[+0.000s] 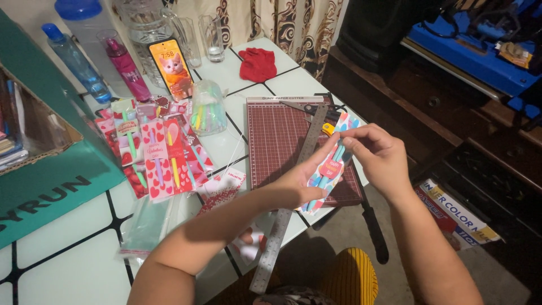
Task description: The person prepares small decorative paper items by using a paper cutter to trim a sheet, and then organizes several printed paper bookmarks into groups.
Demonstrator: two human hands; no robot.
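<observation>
My left hand (299,178) holds a colourful heart-patterned card with pens on it (327,169) from below, over the maroon paper cutter (276,141). My right hand (375,152) pinches the top of the same card, fingers closed on its upper edge. A long steel ruler (282,226) lies diagonally across the cutter and off the table's front edge, passing under my left wrist.
A pile of finished pen cards (161,155) lies left of the cutter, with clear plastic sleeves (144,226) below it. Behind stand a phone (171,66), bottles (76,59), a plastic cup of pens (208,107), glasses and a red cloth (257,63). A green box (51,169) fills the left.
</observation>
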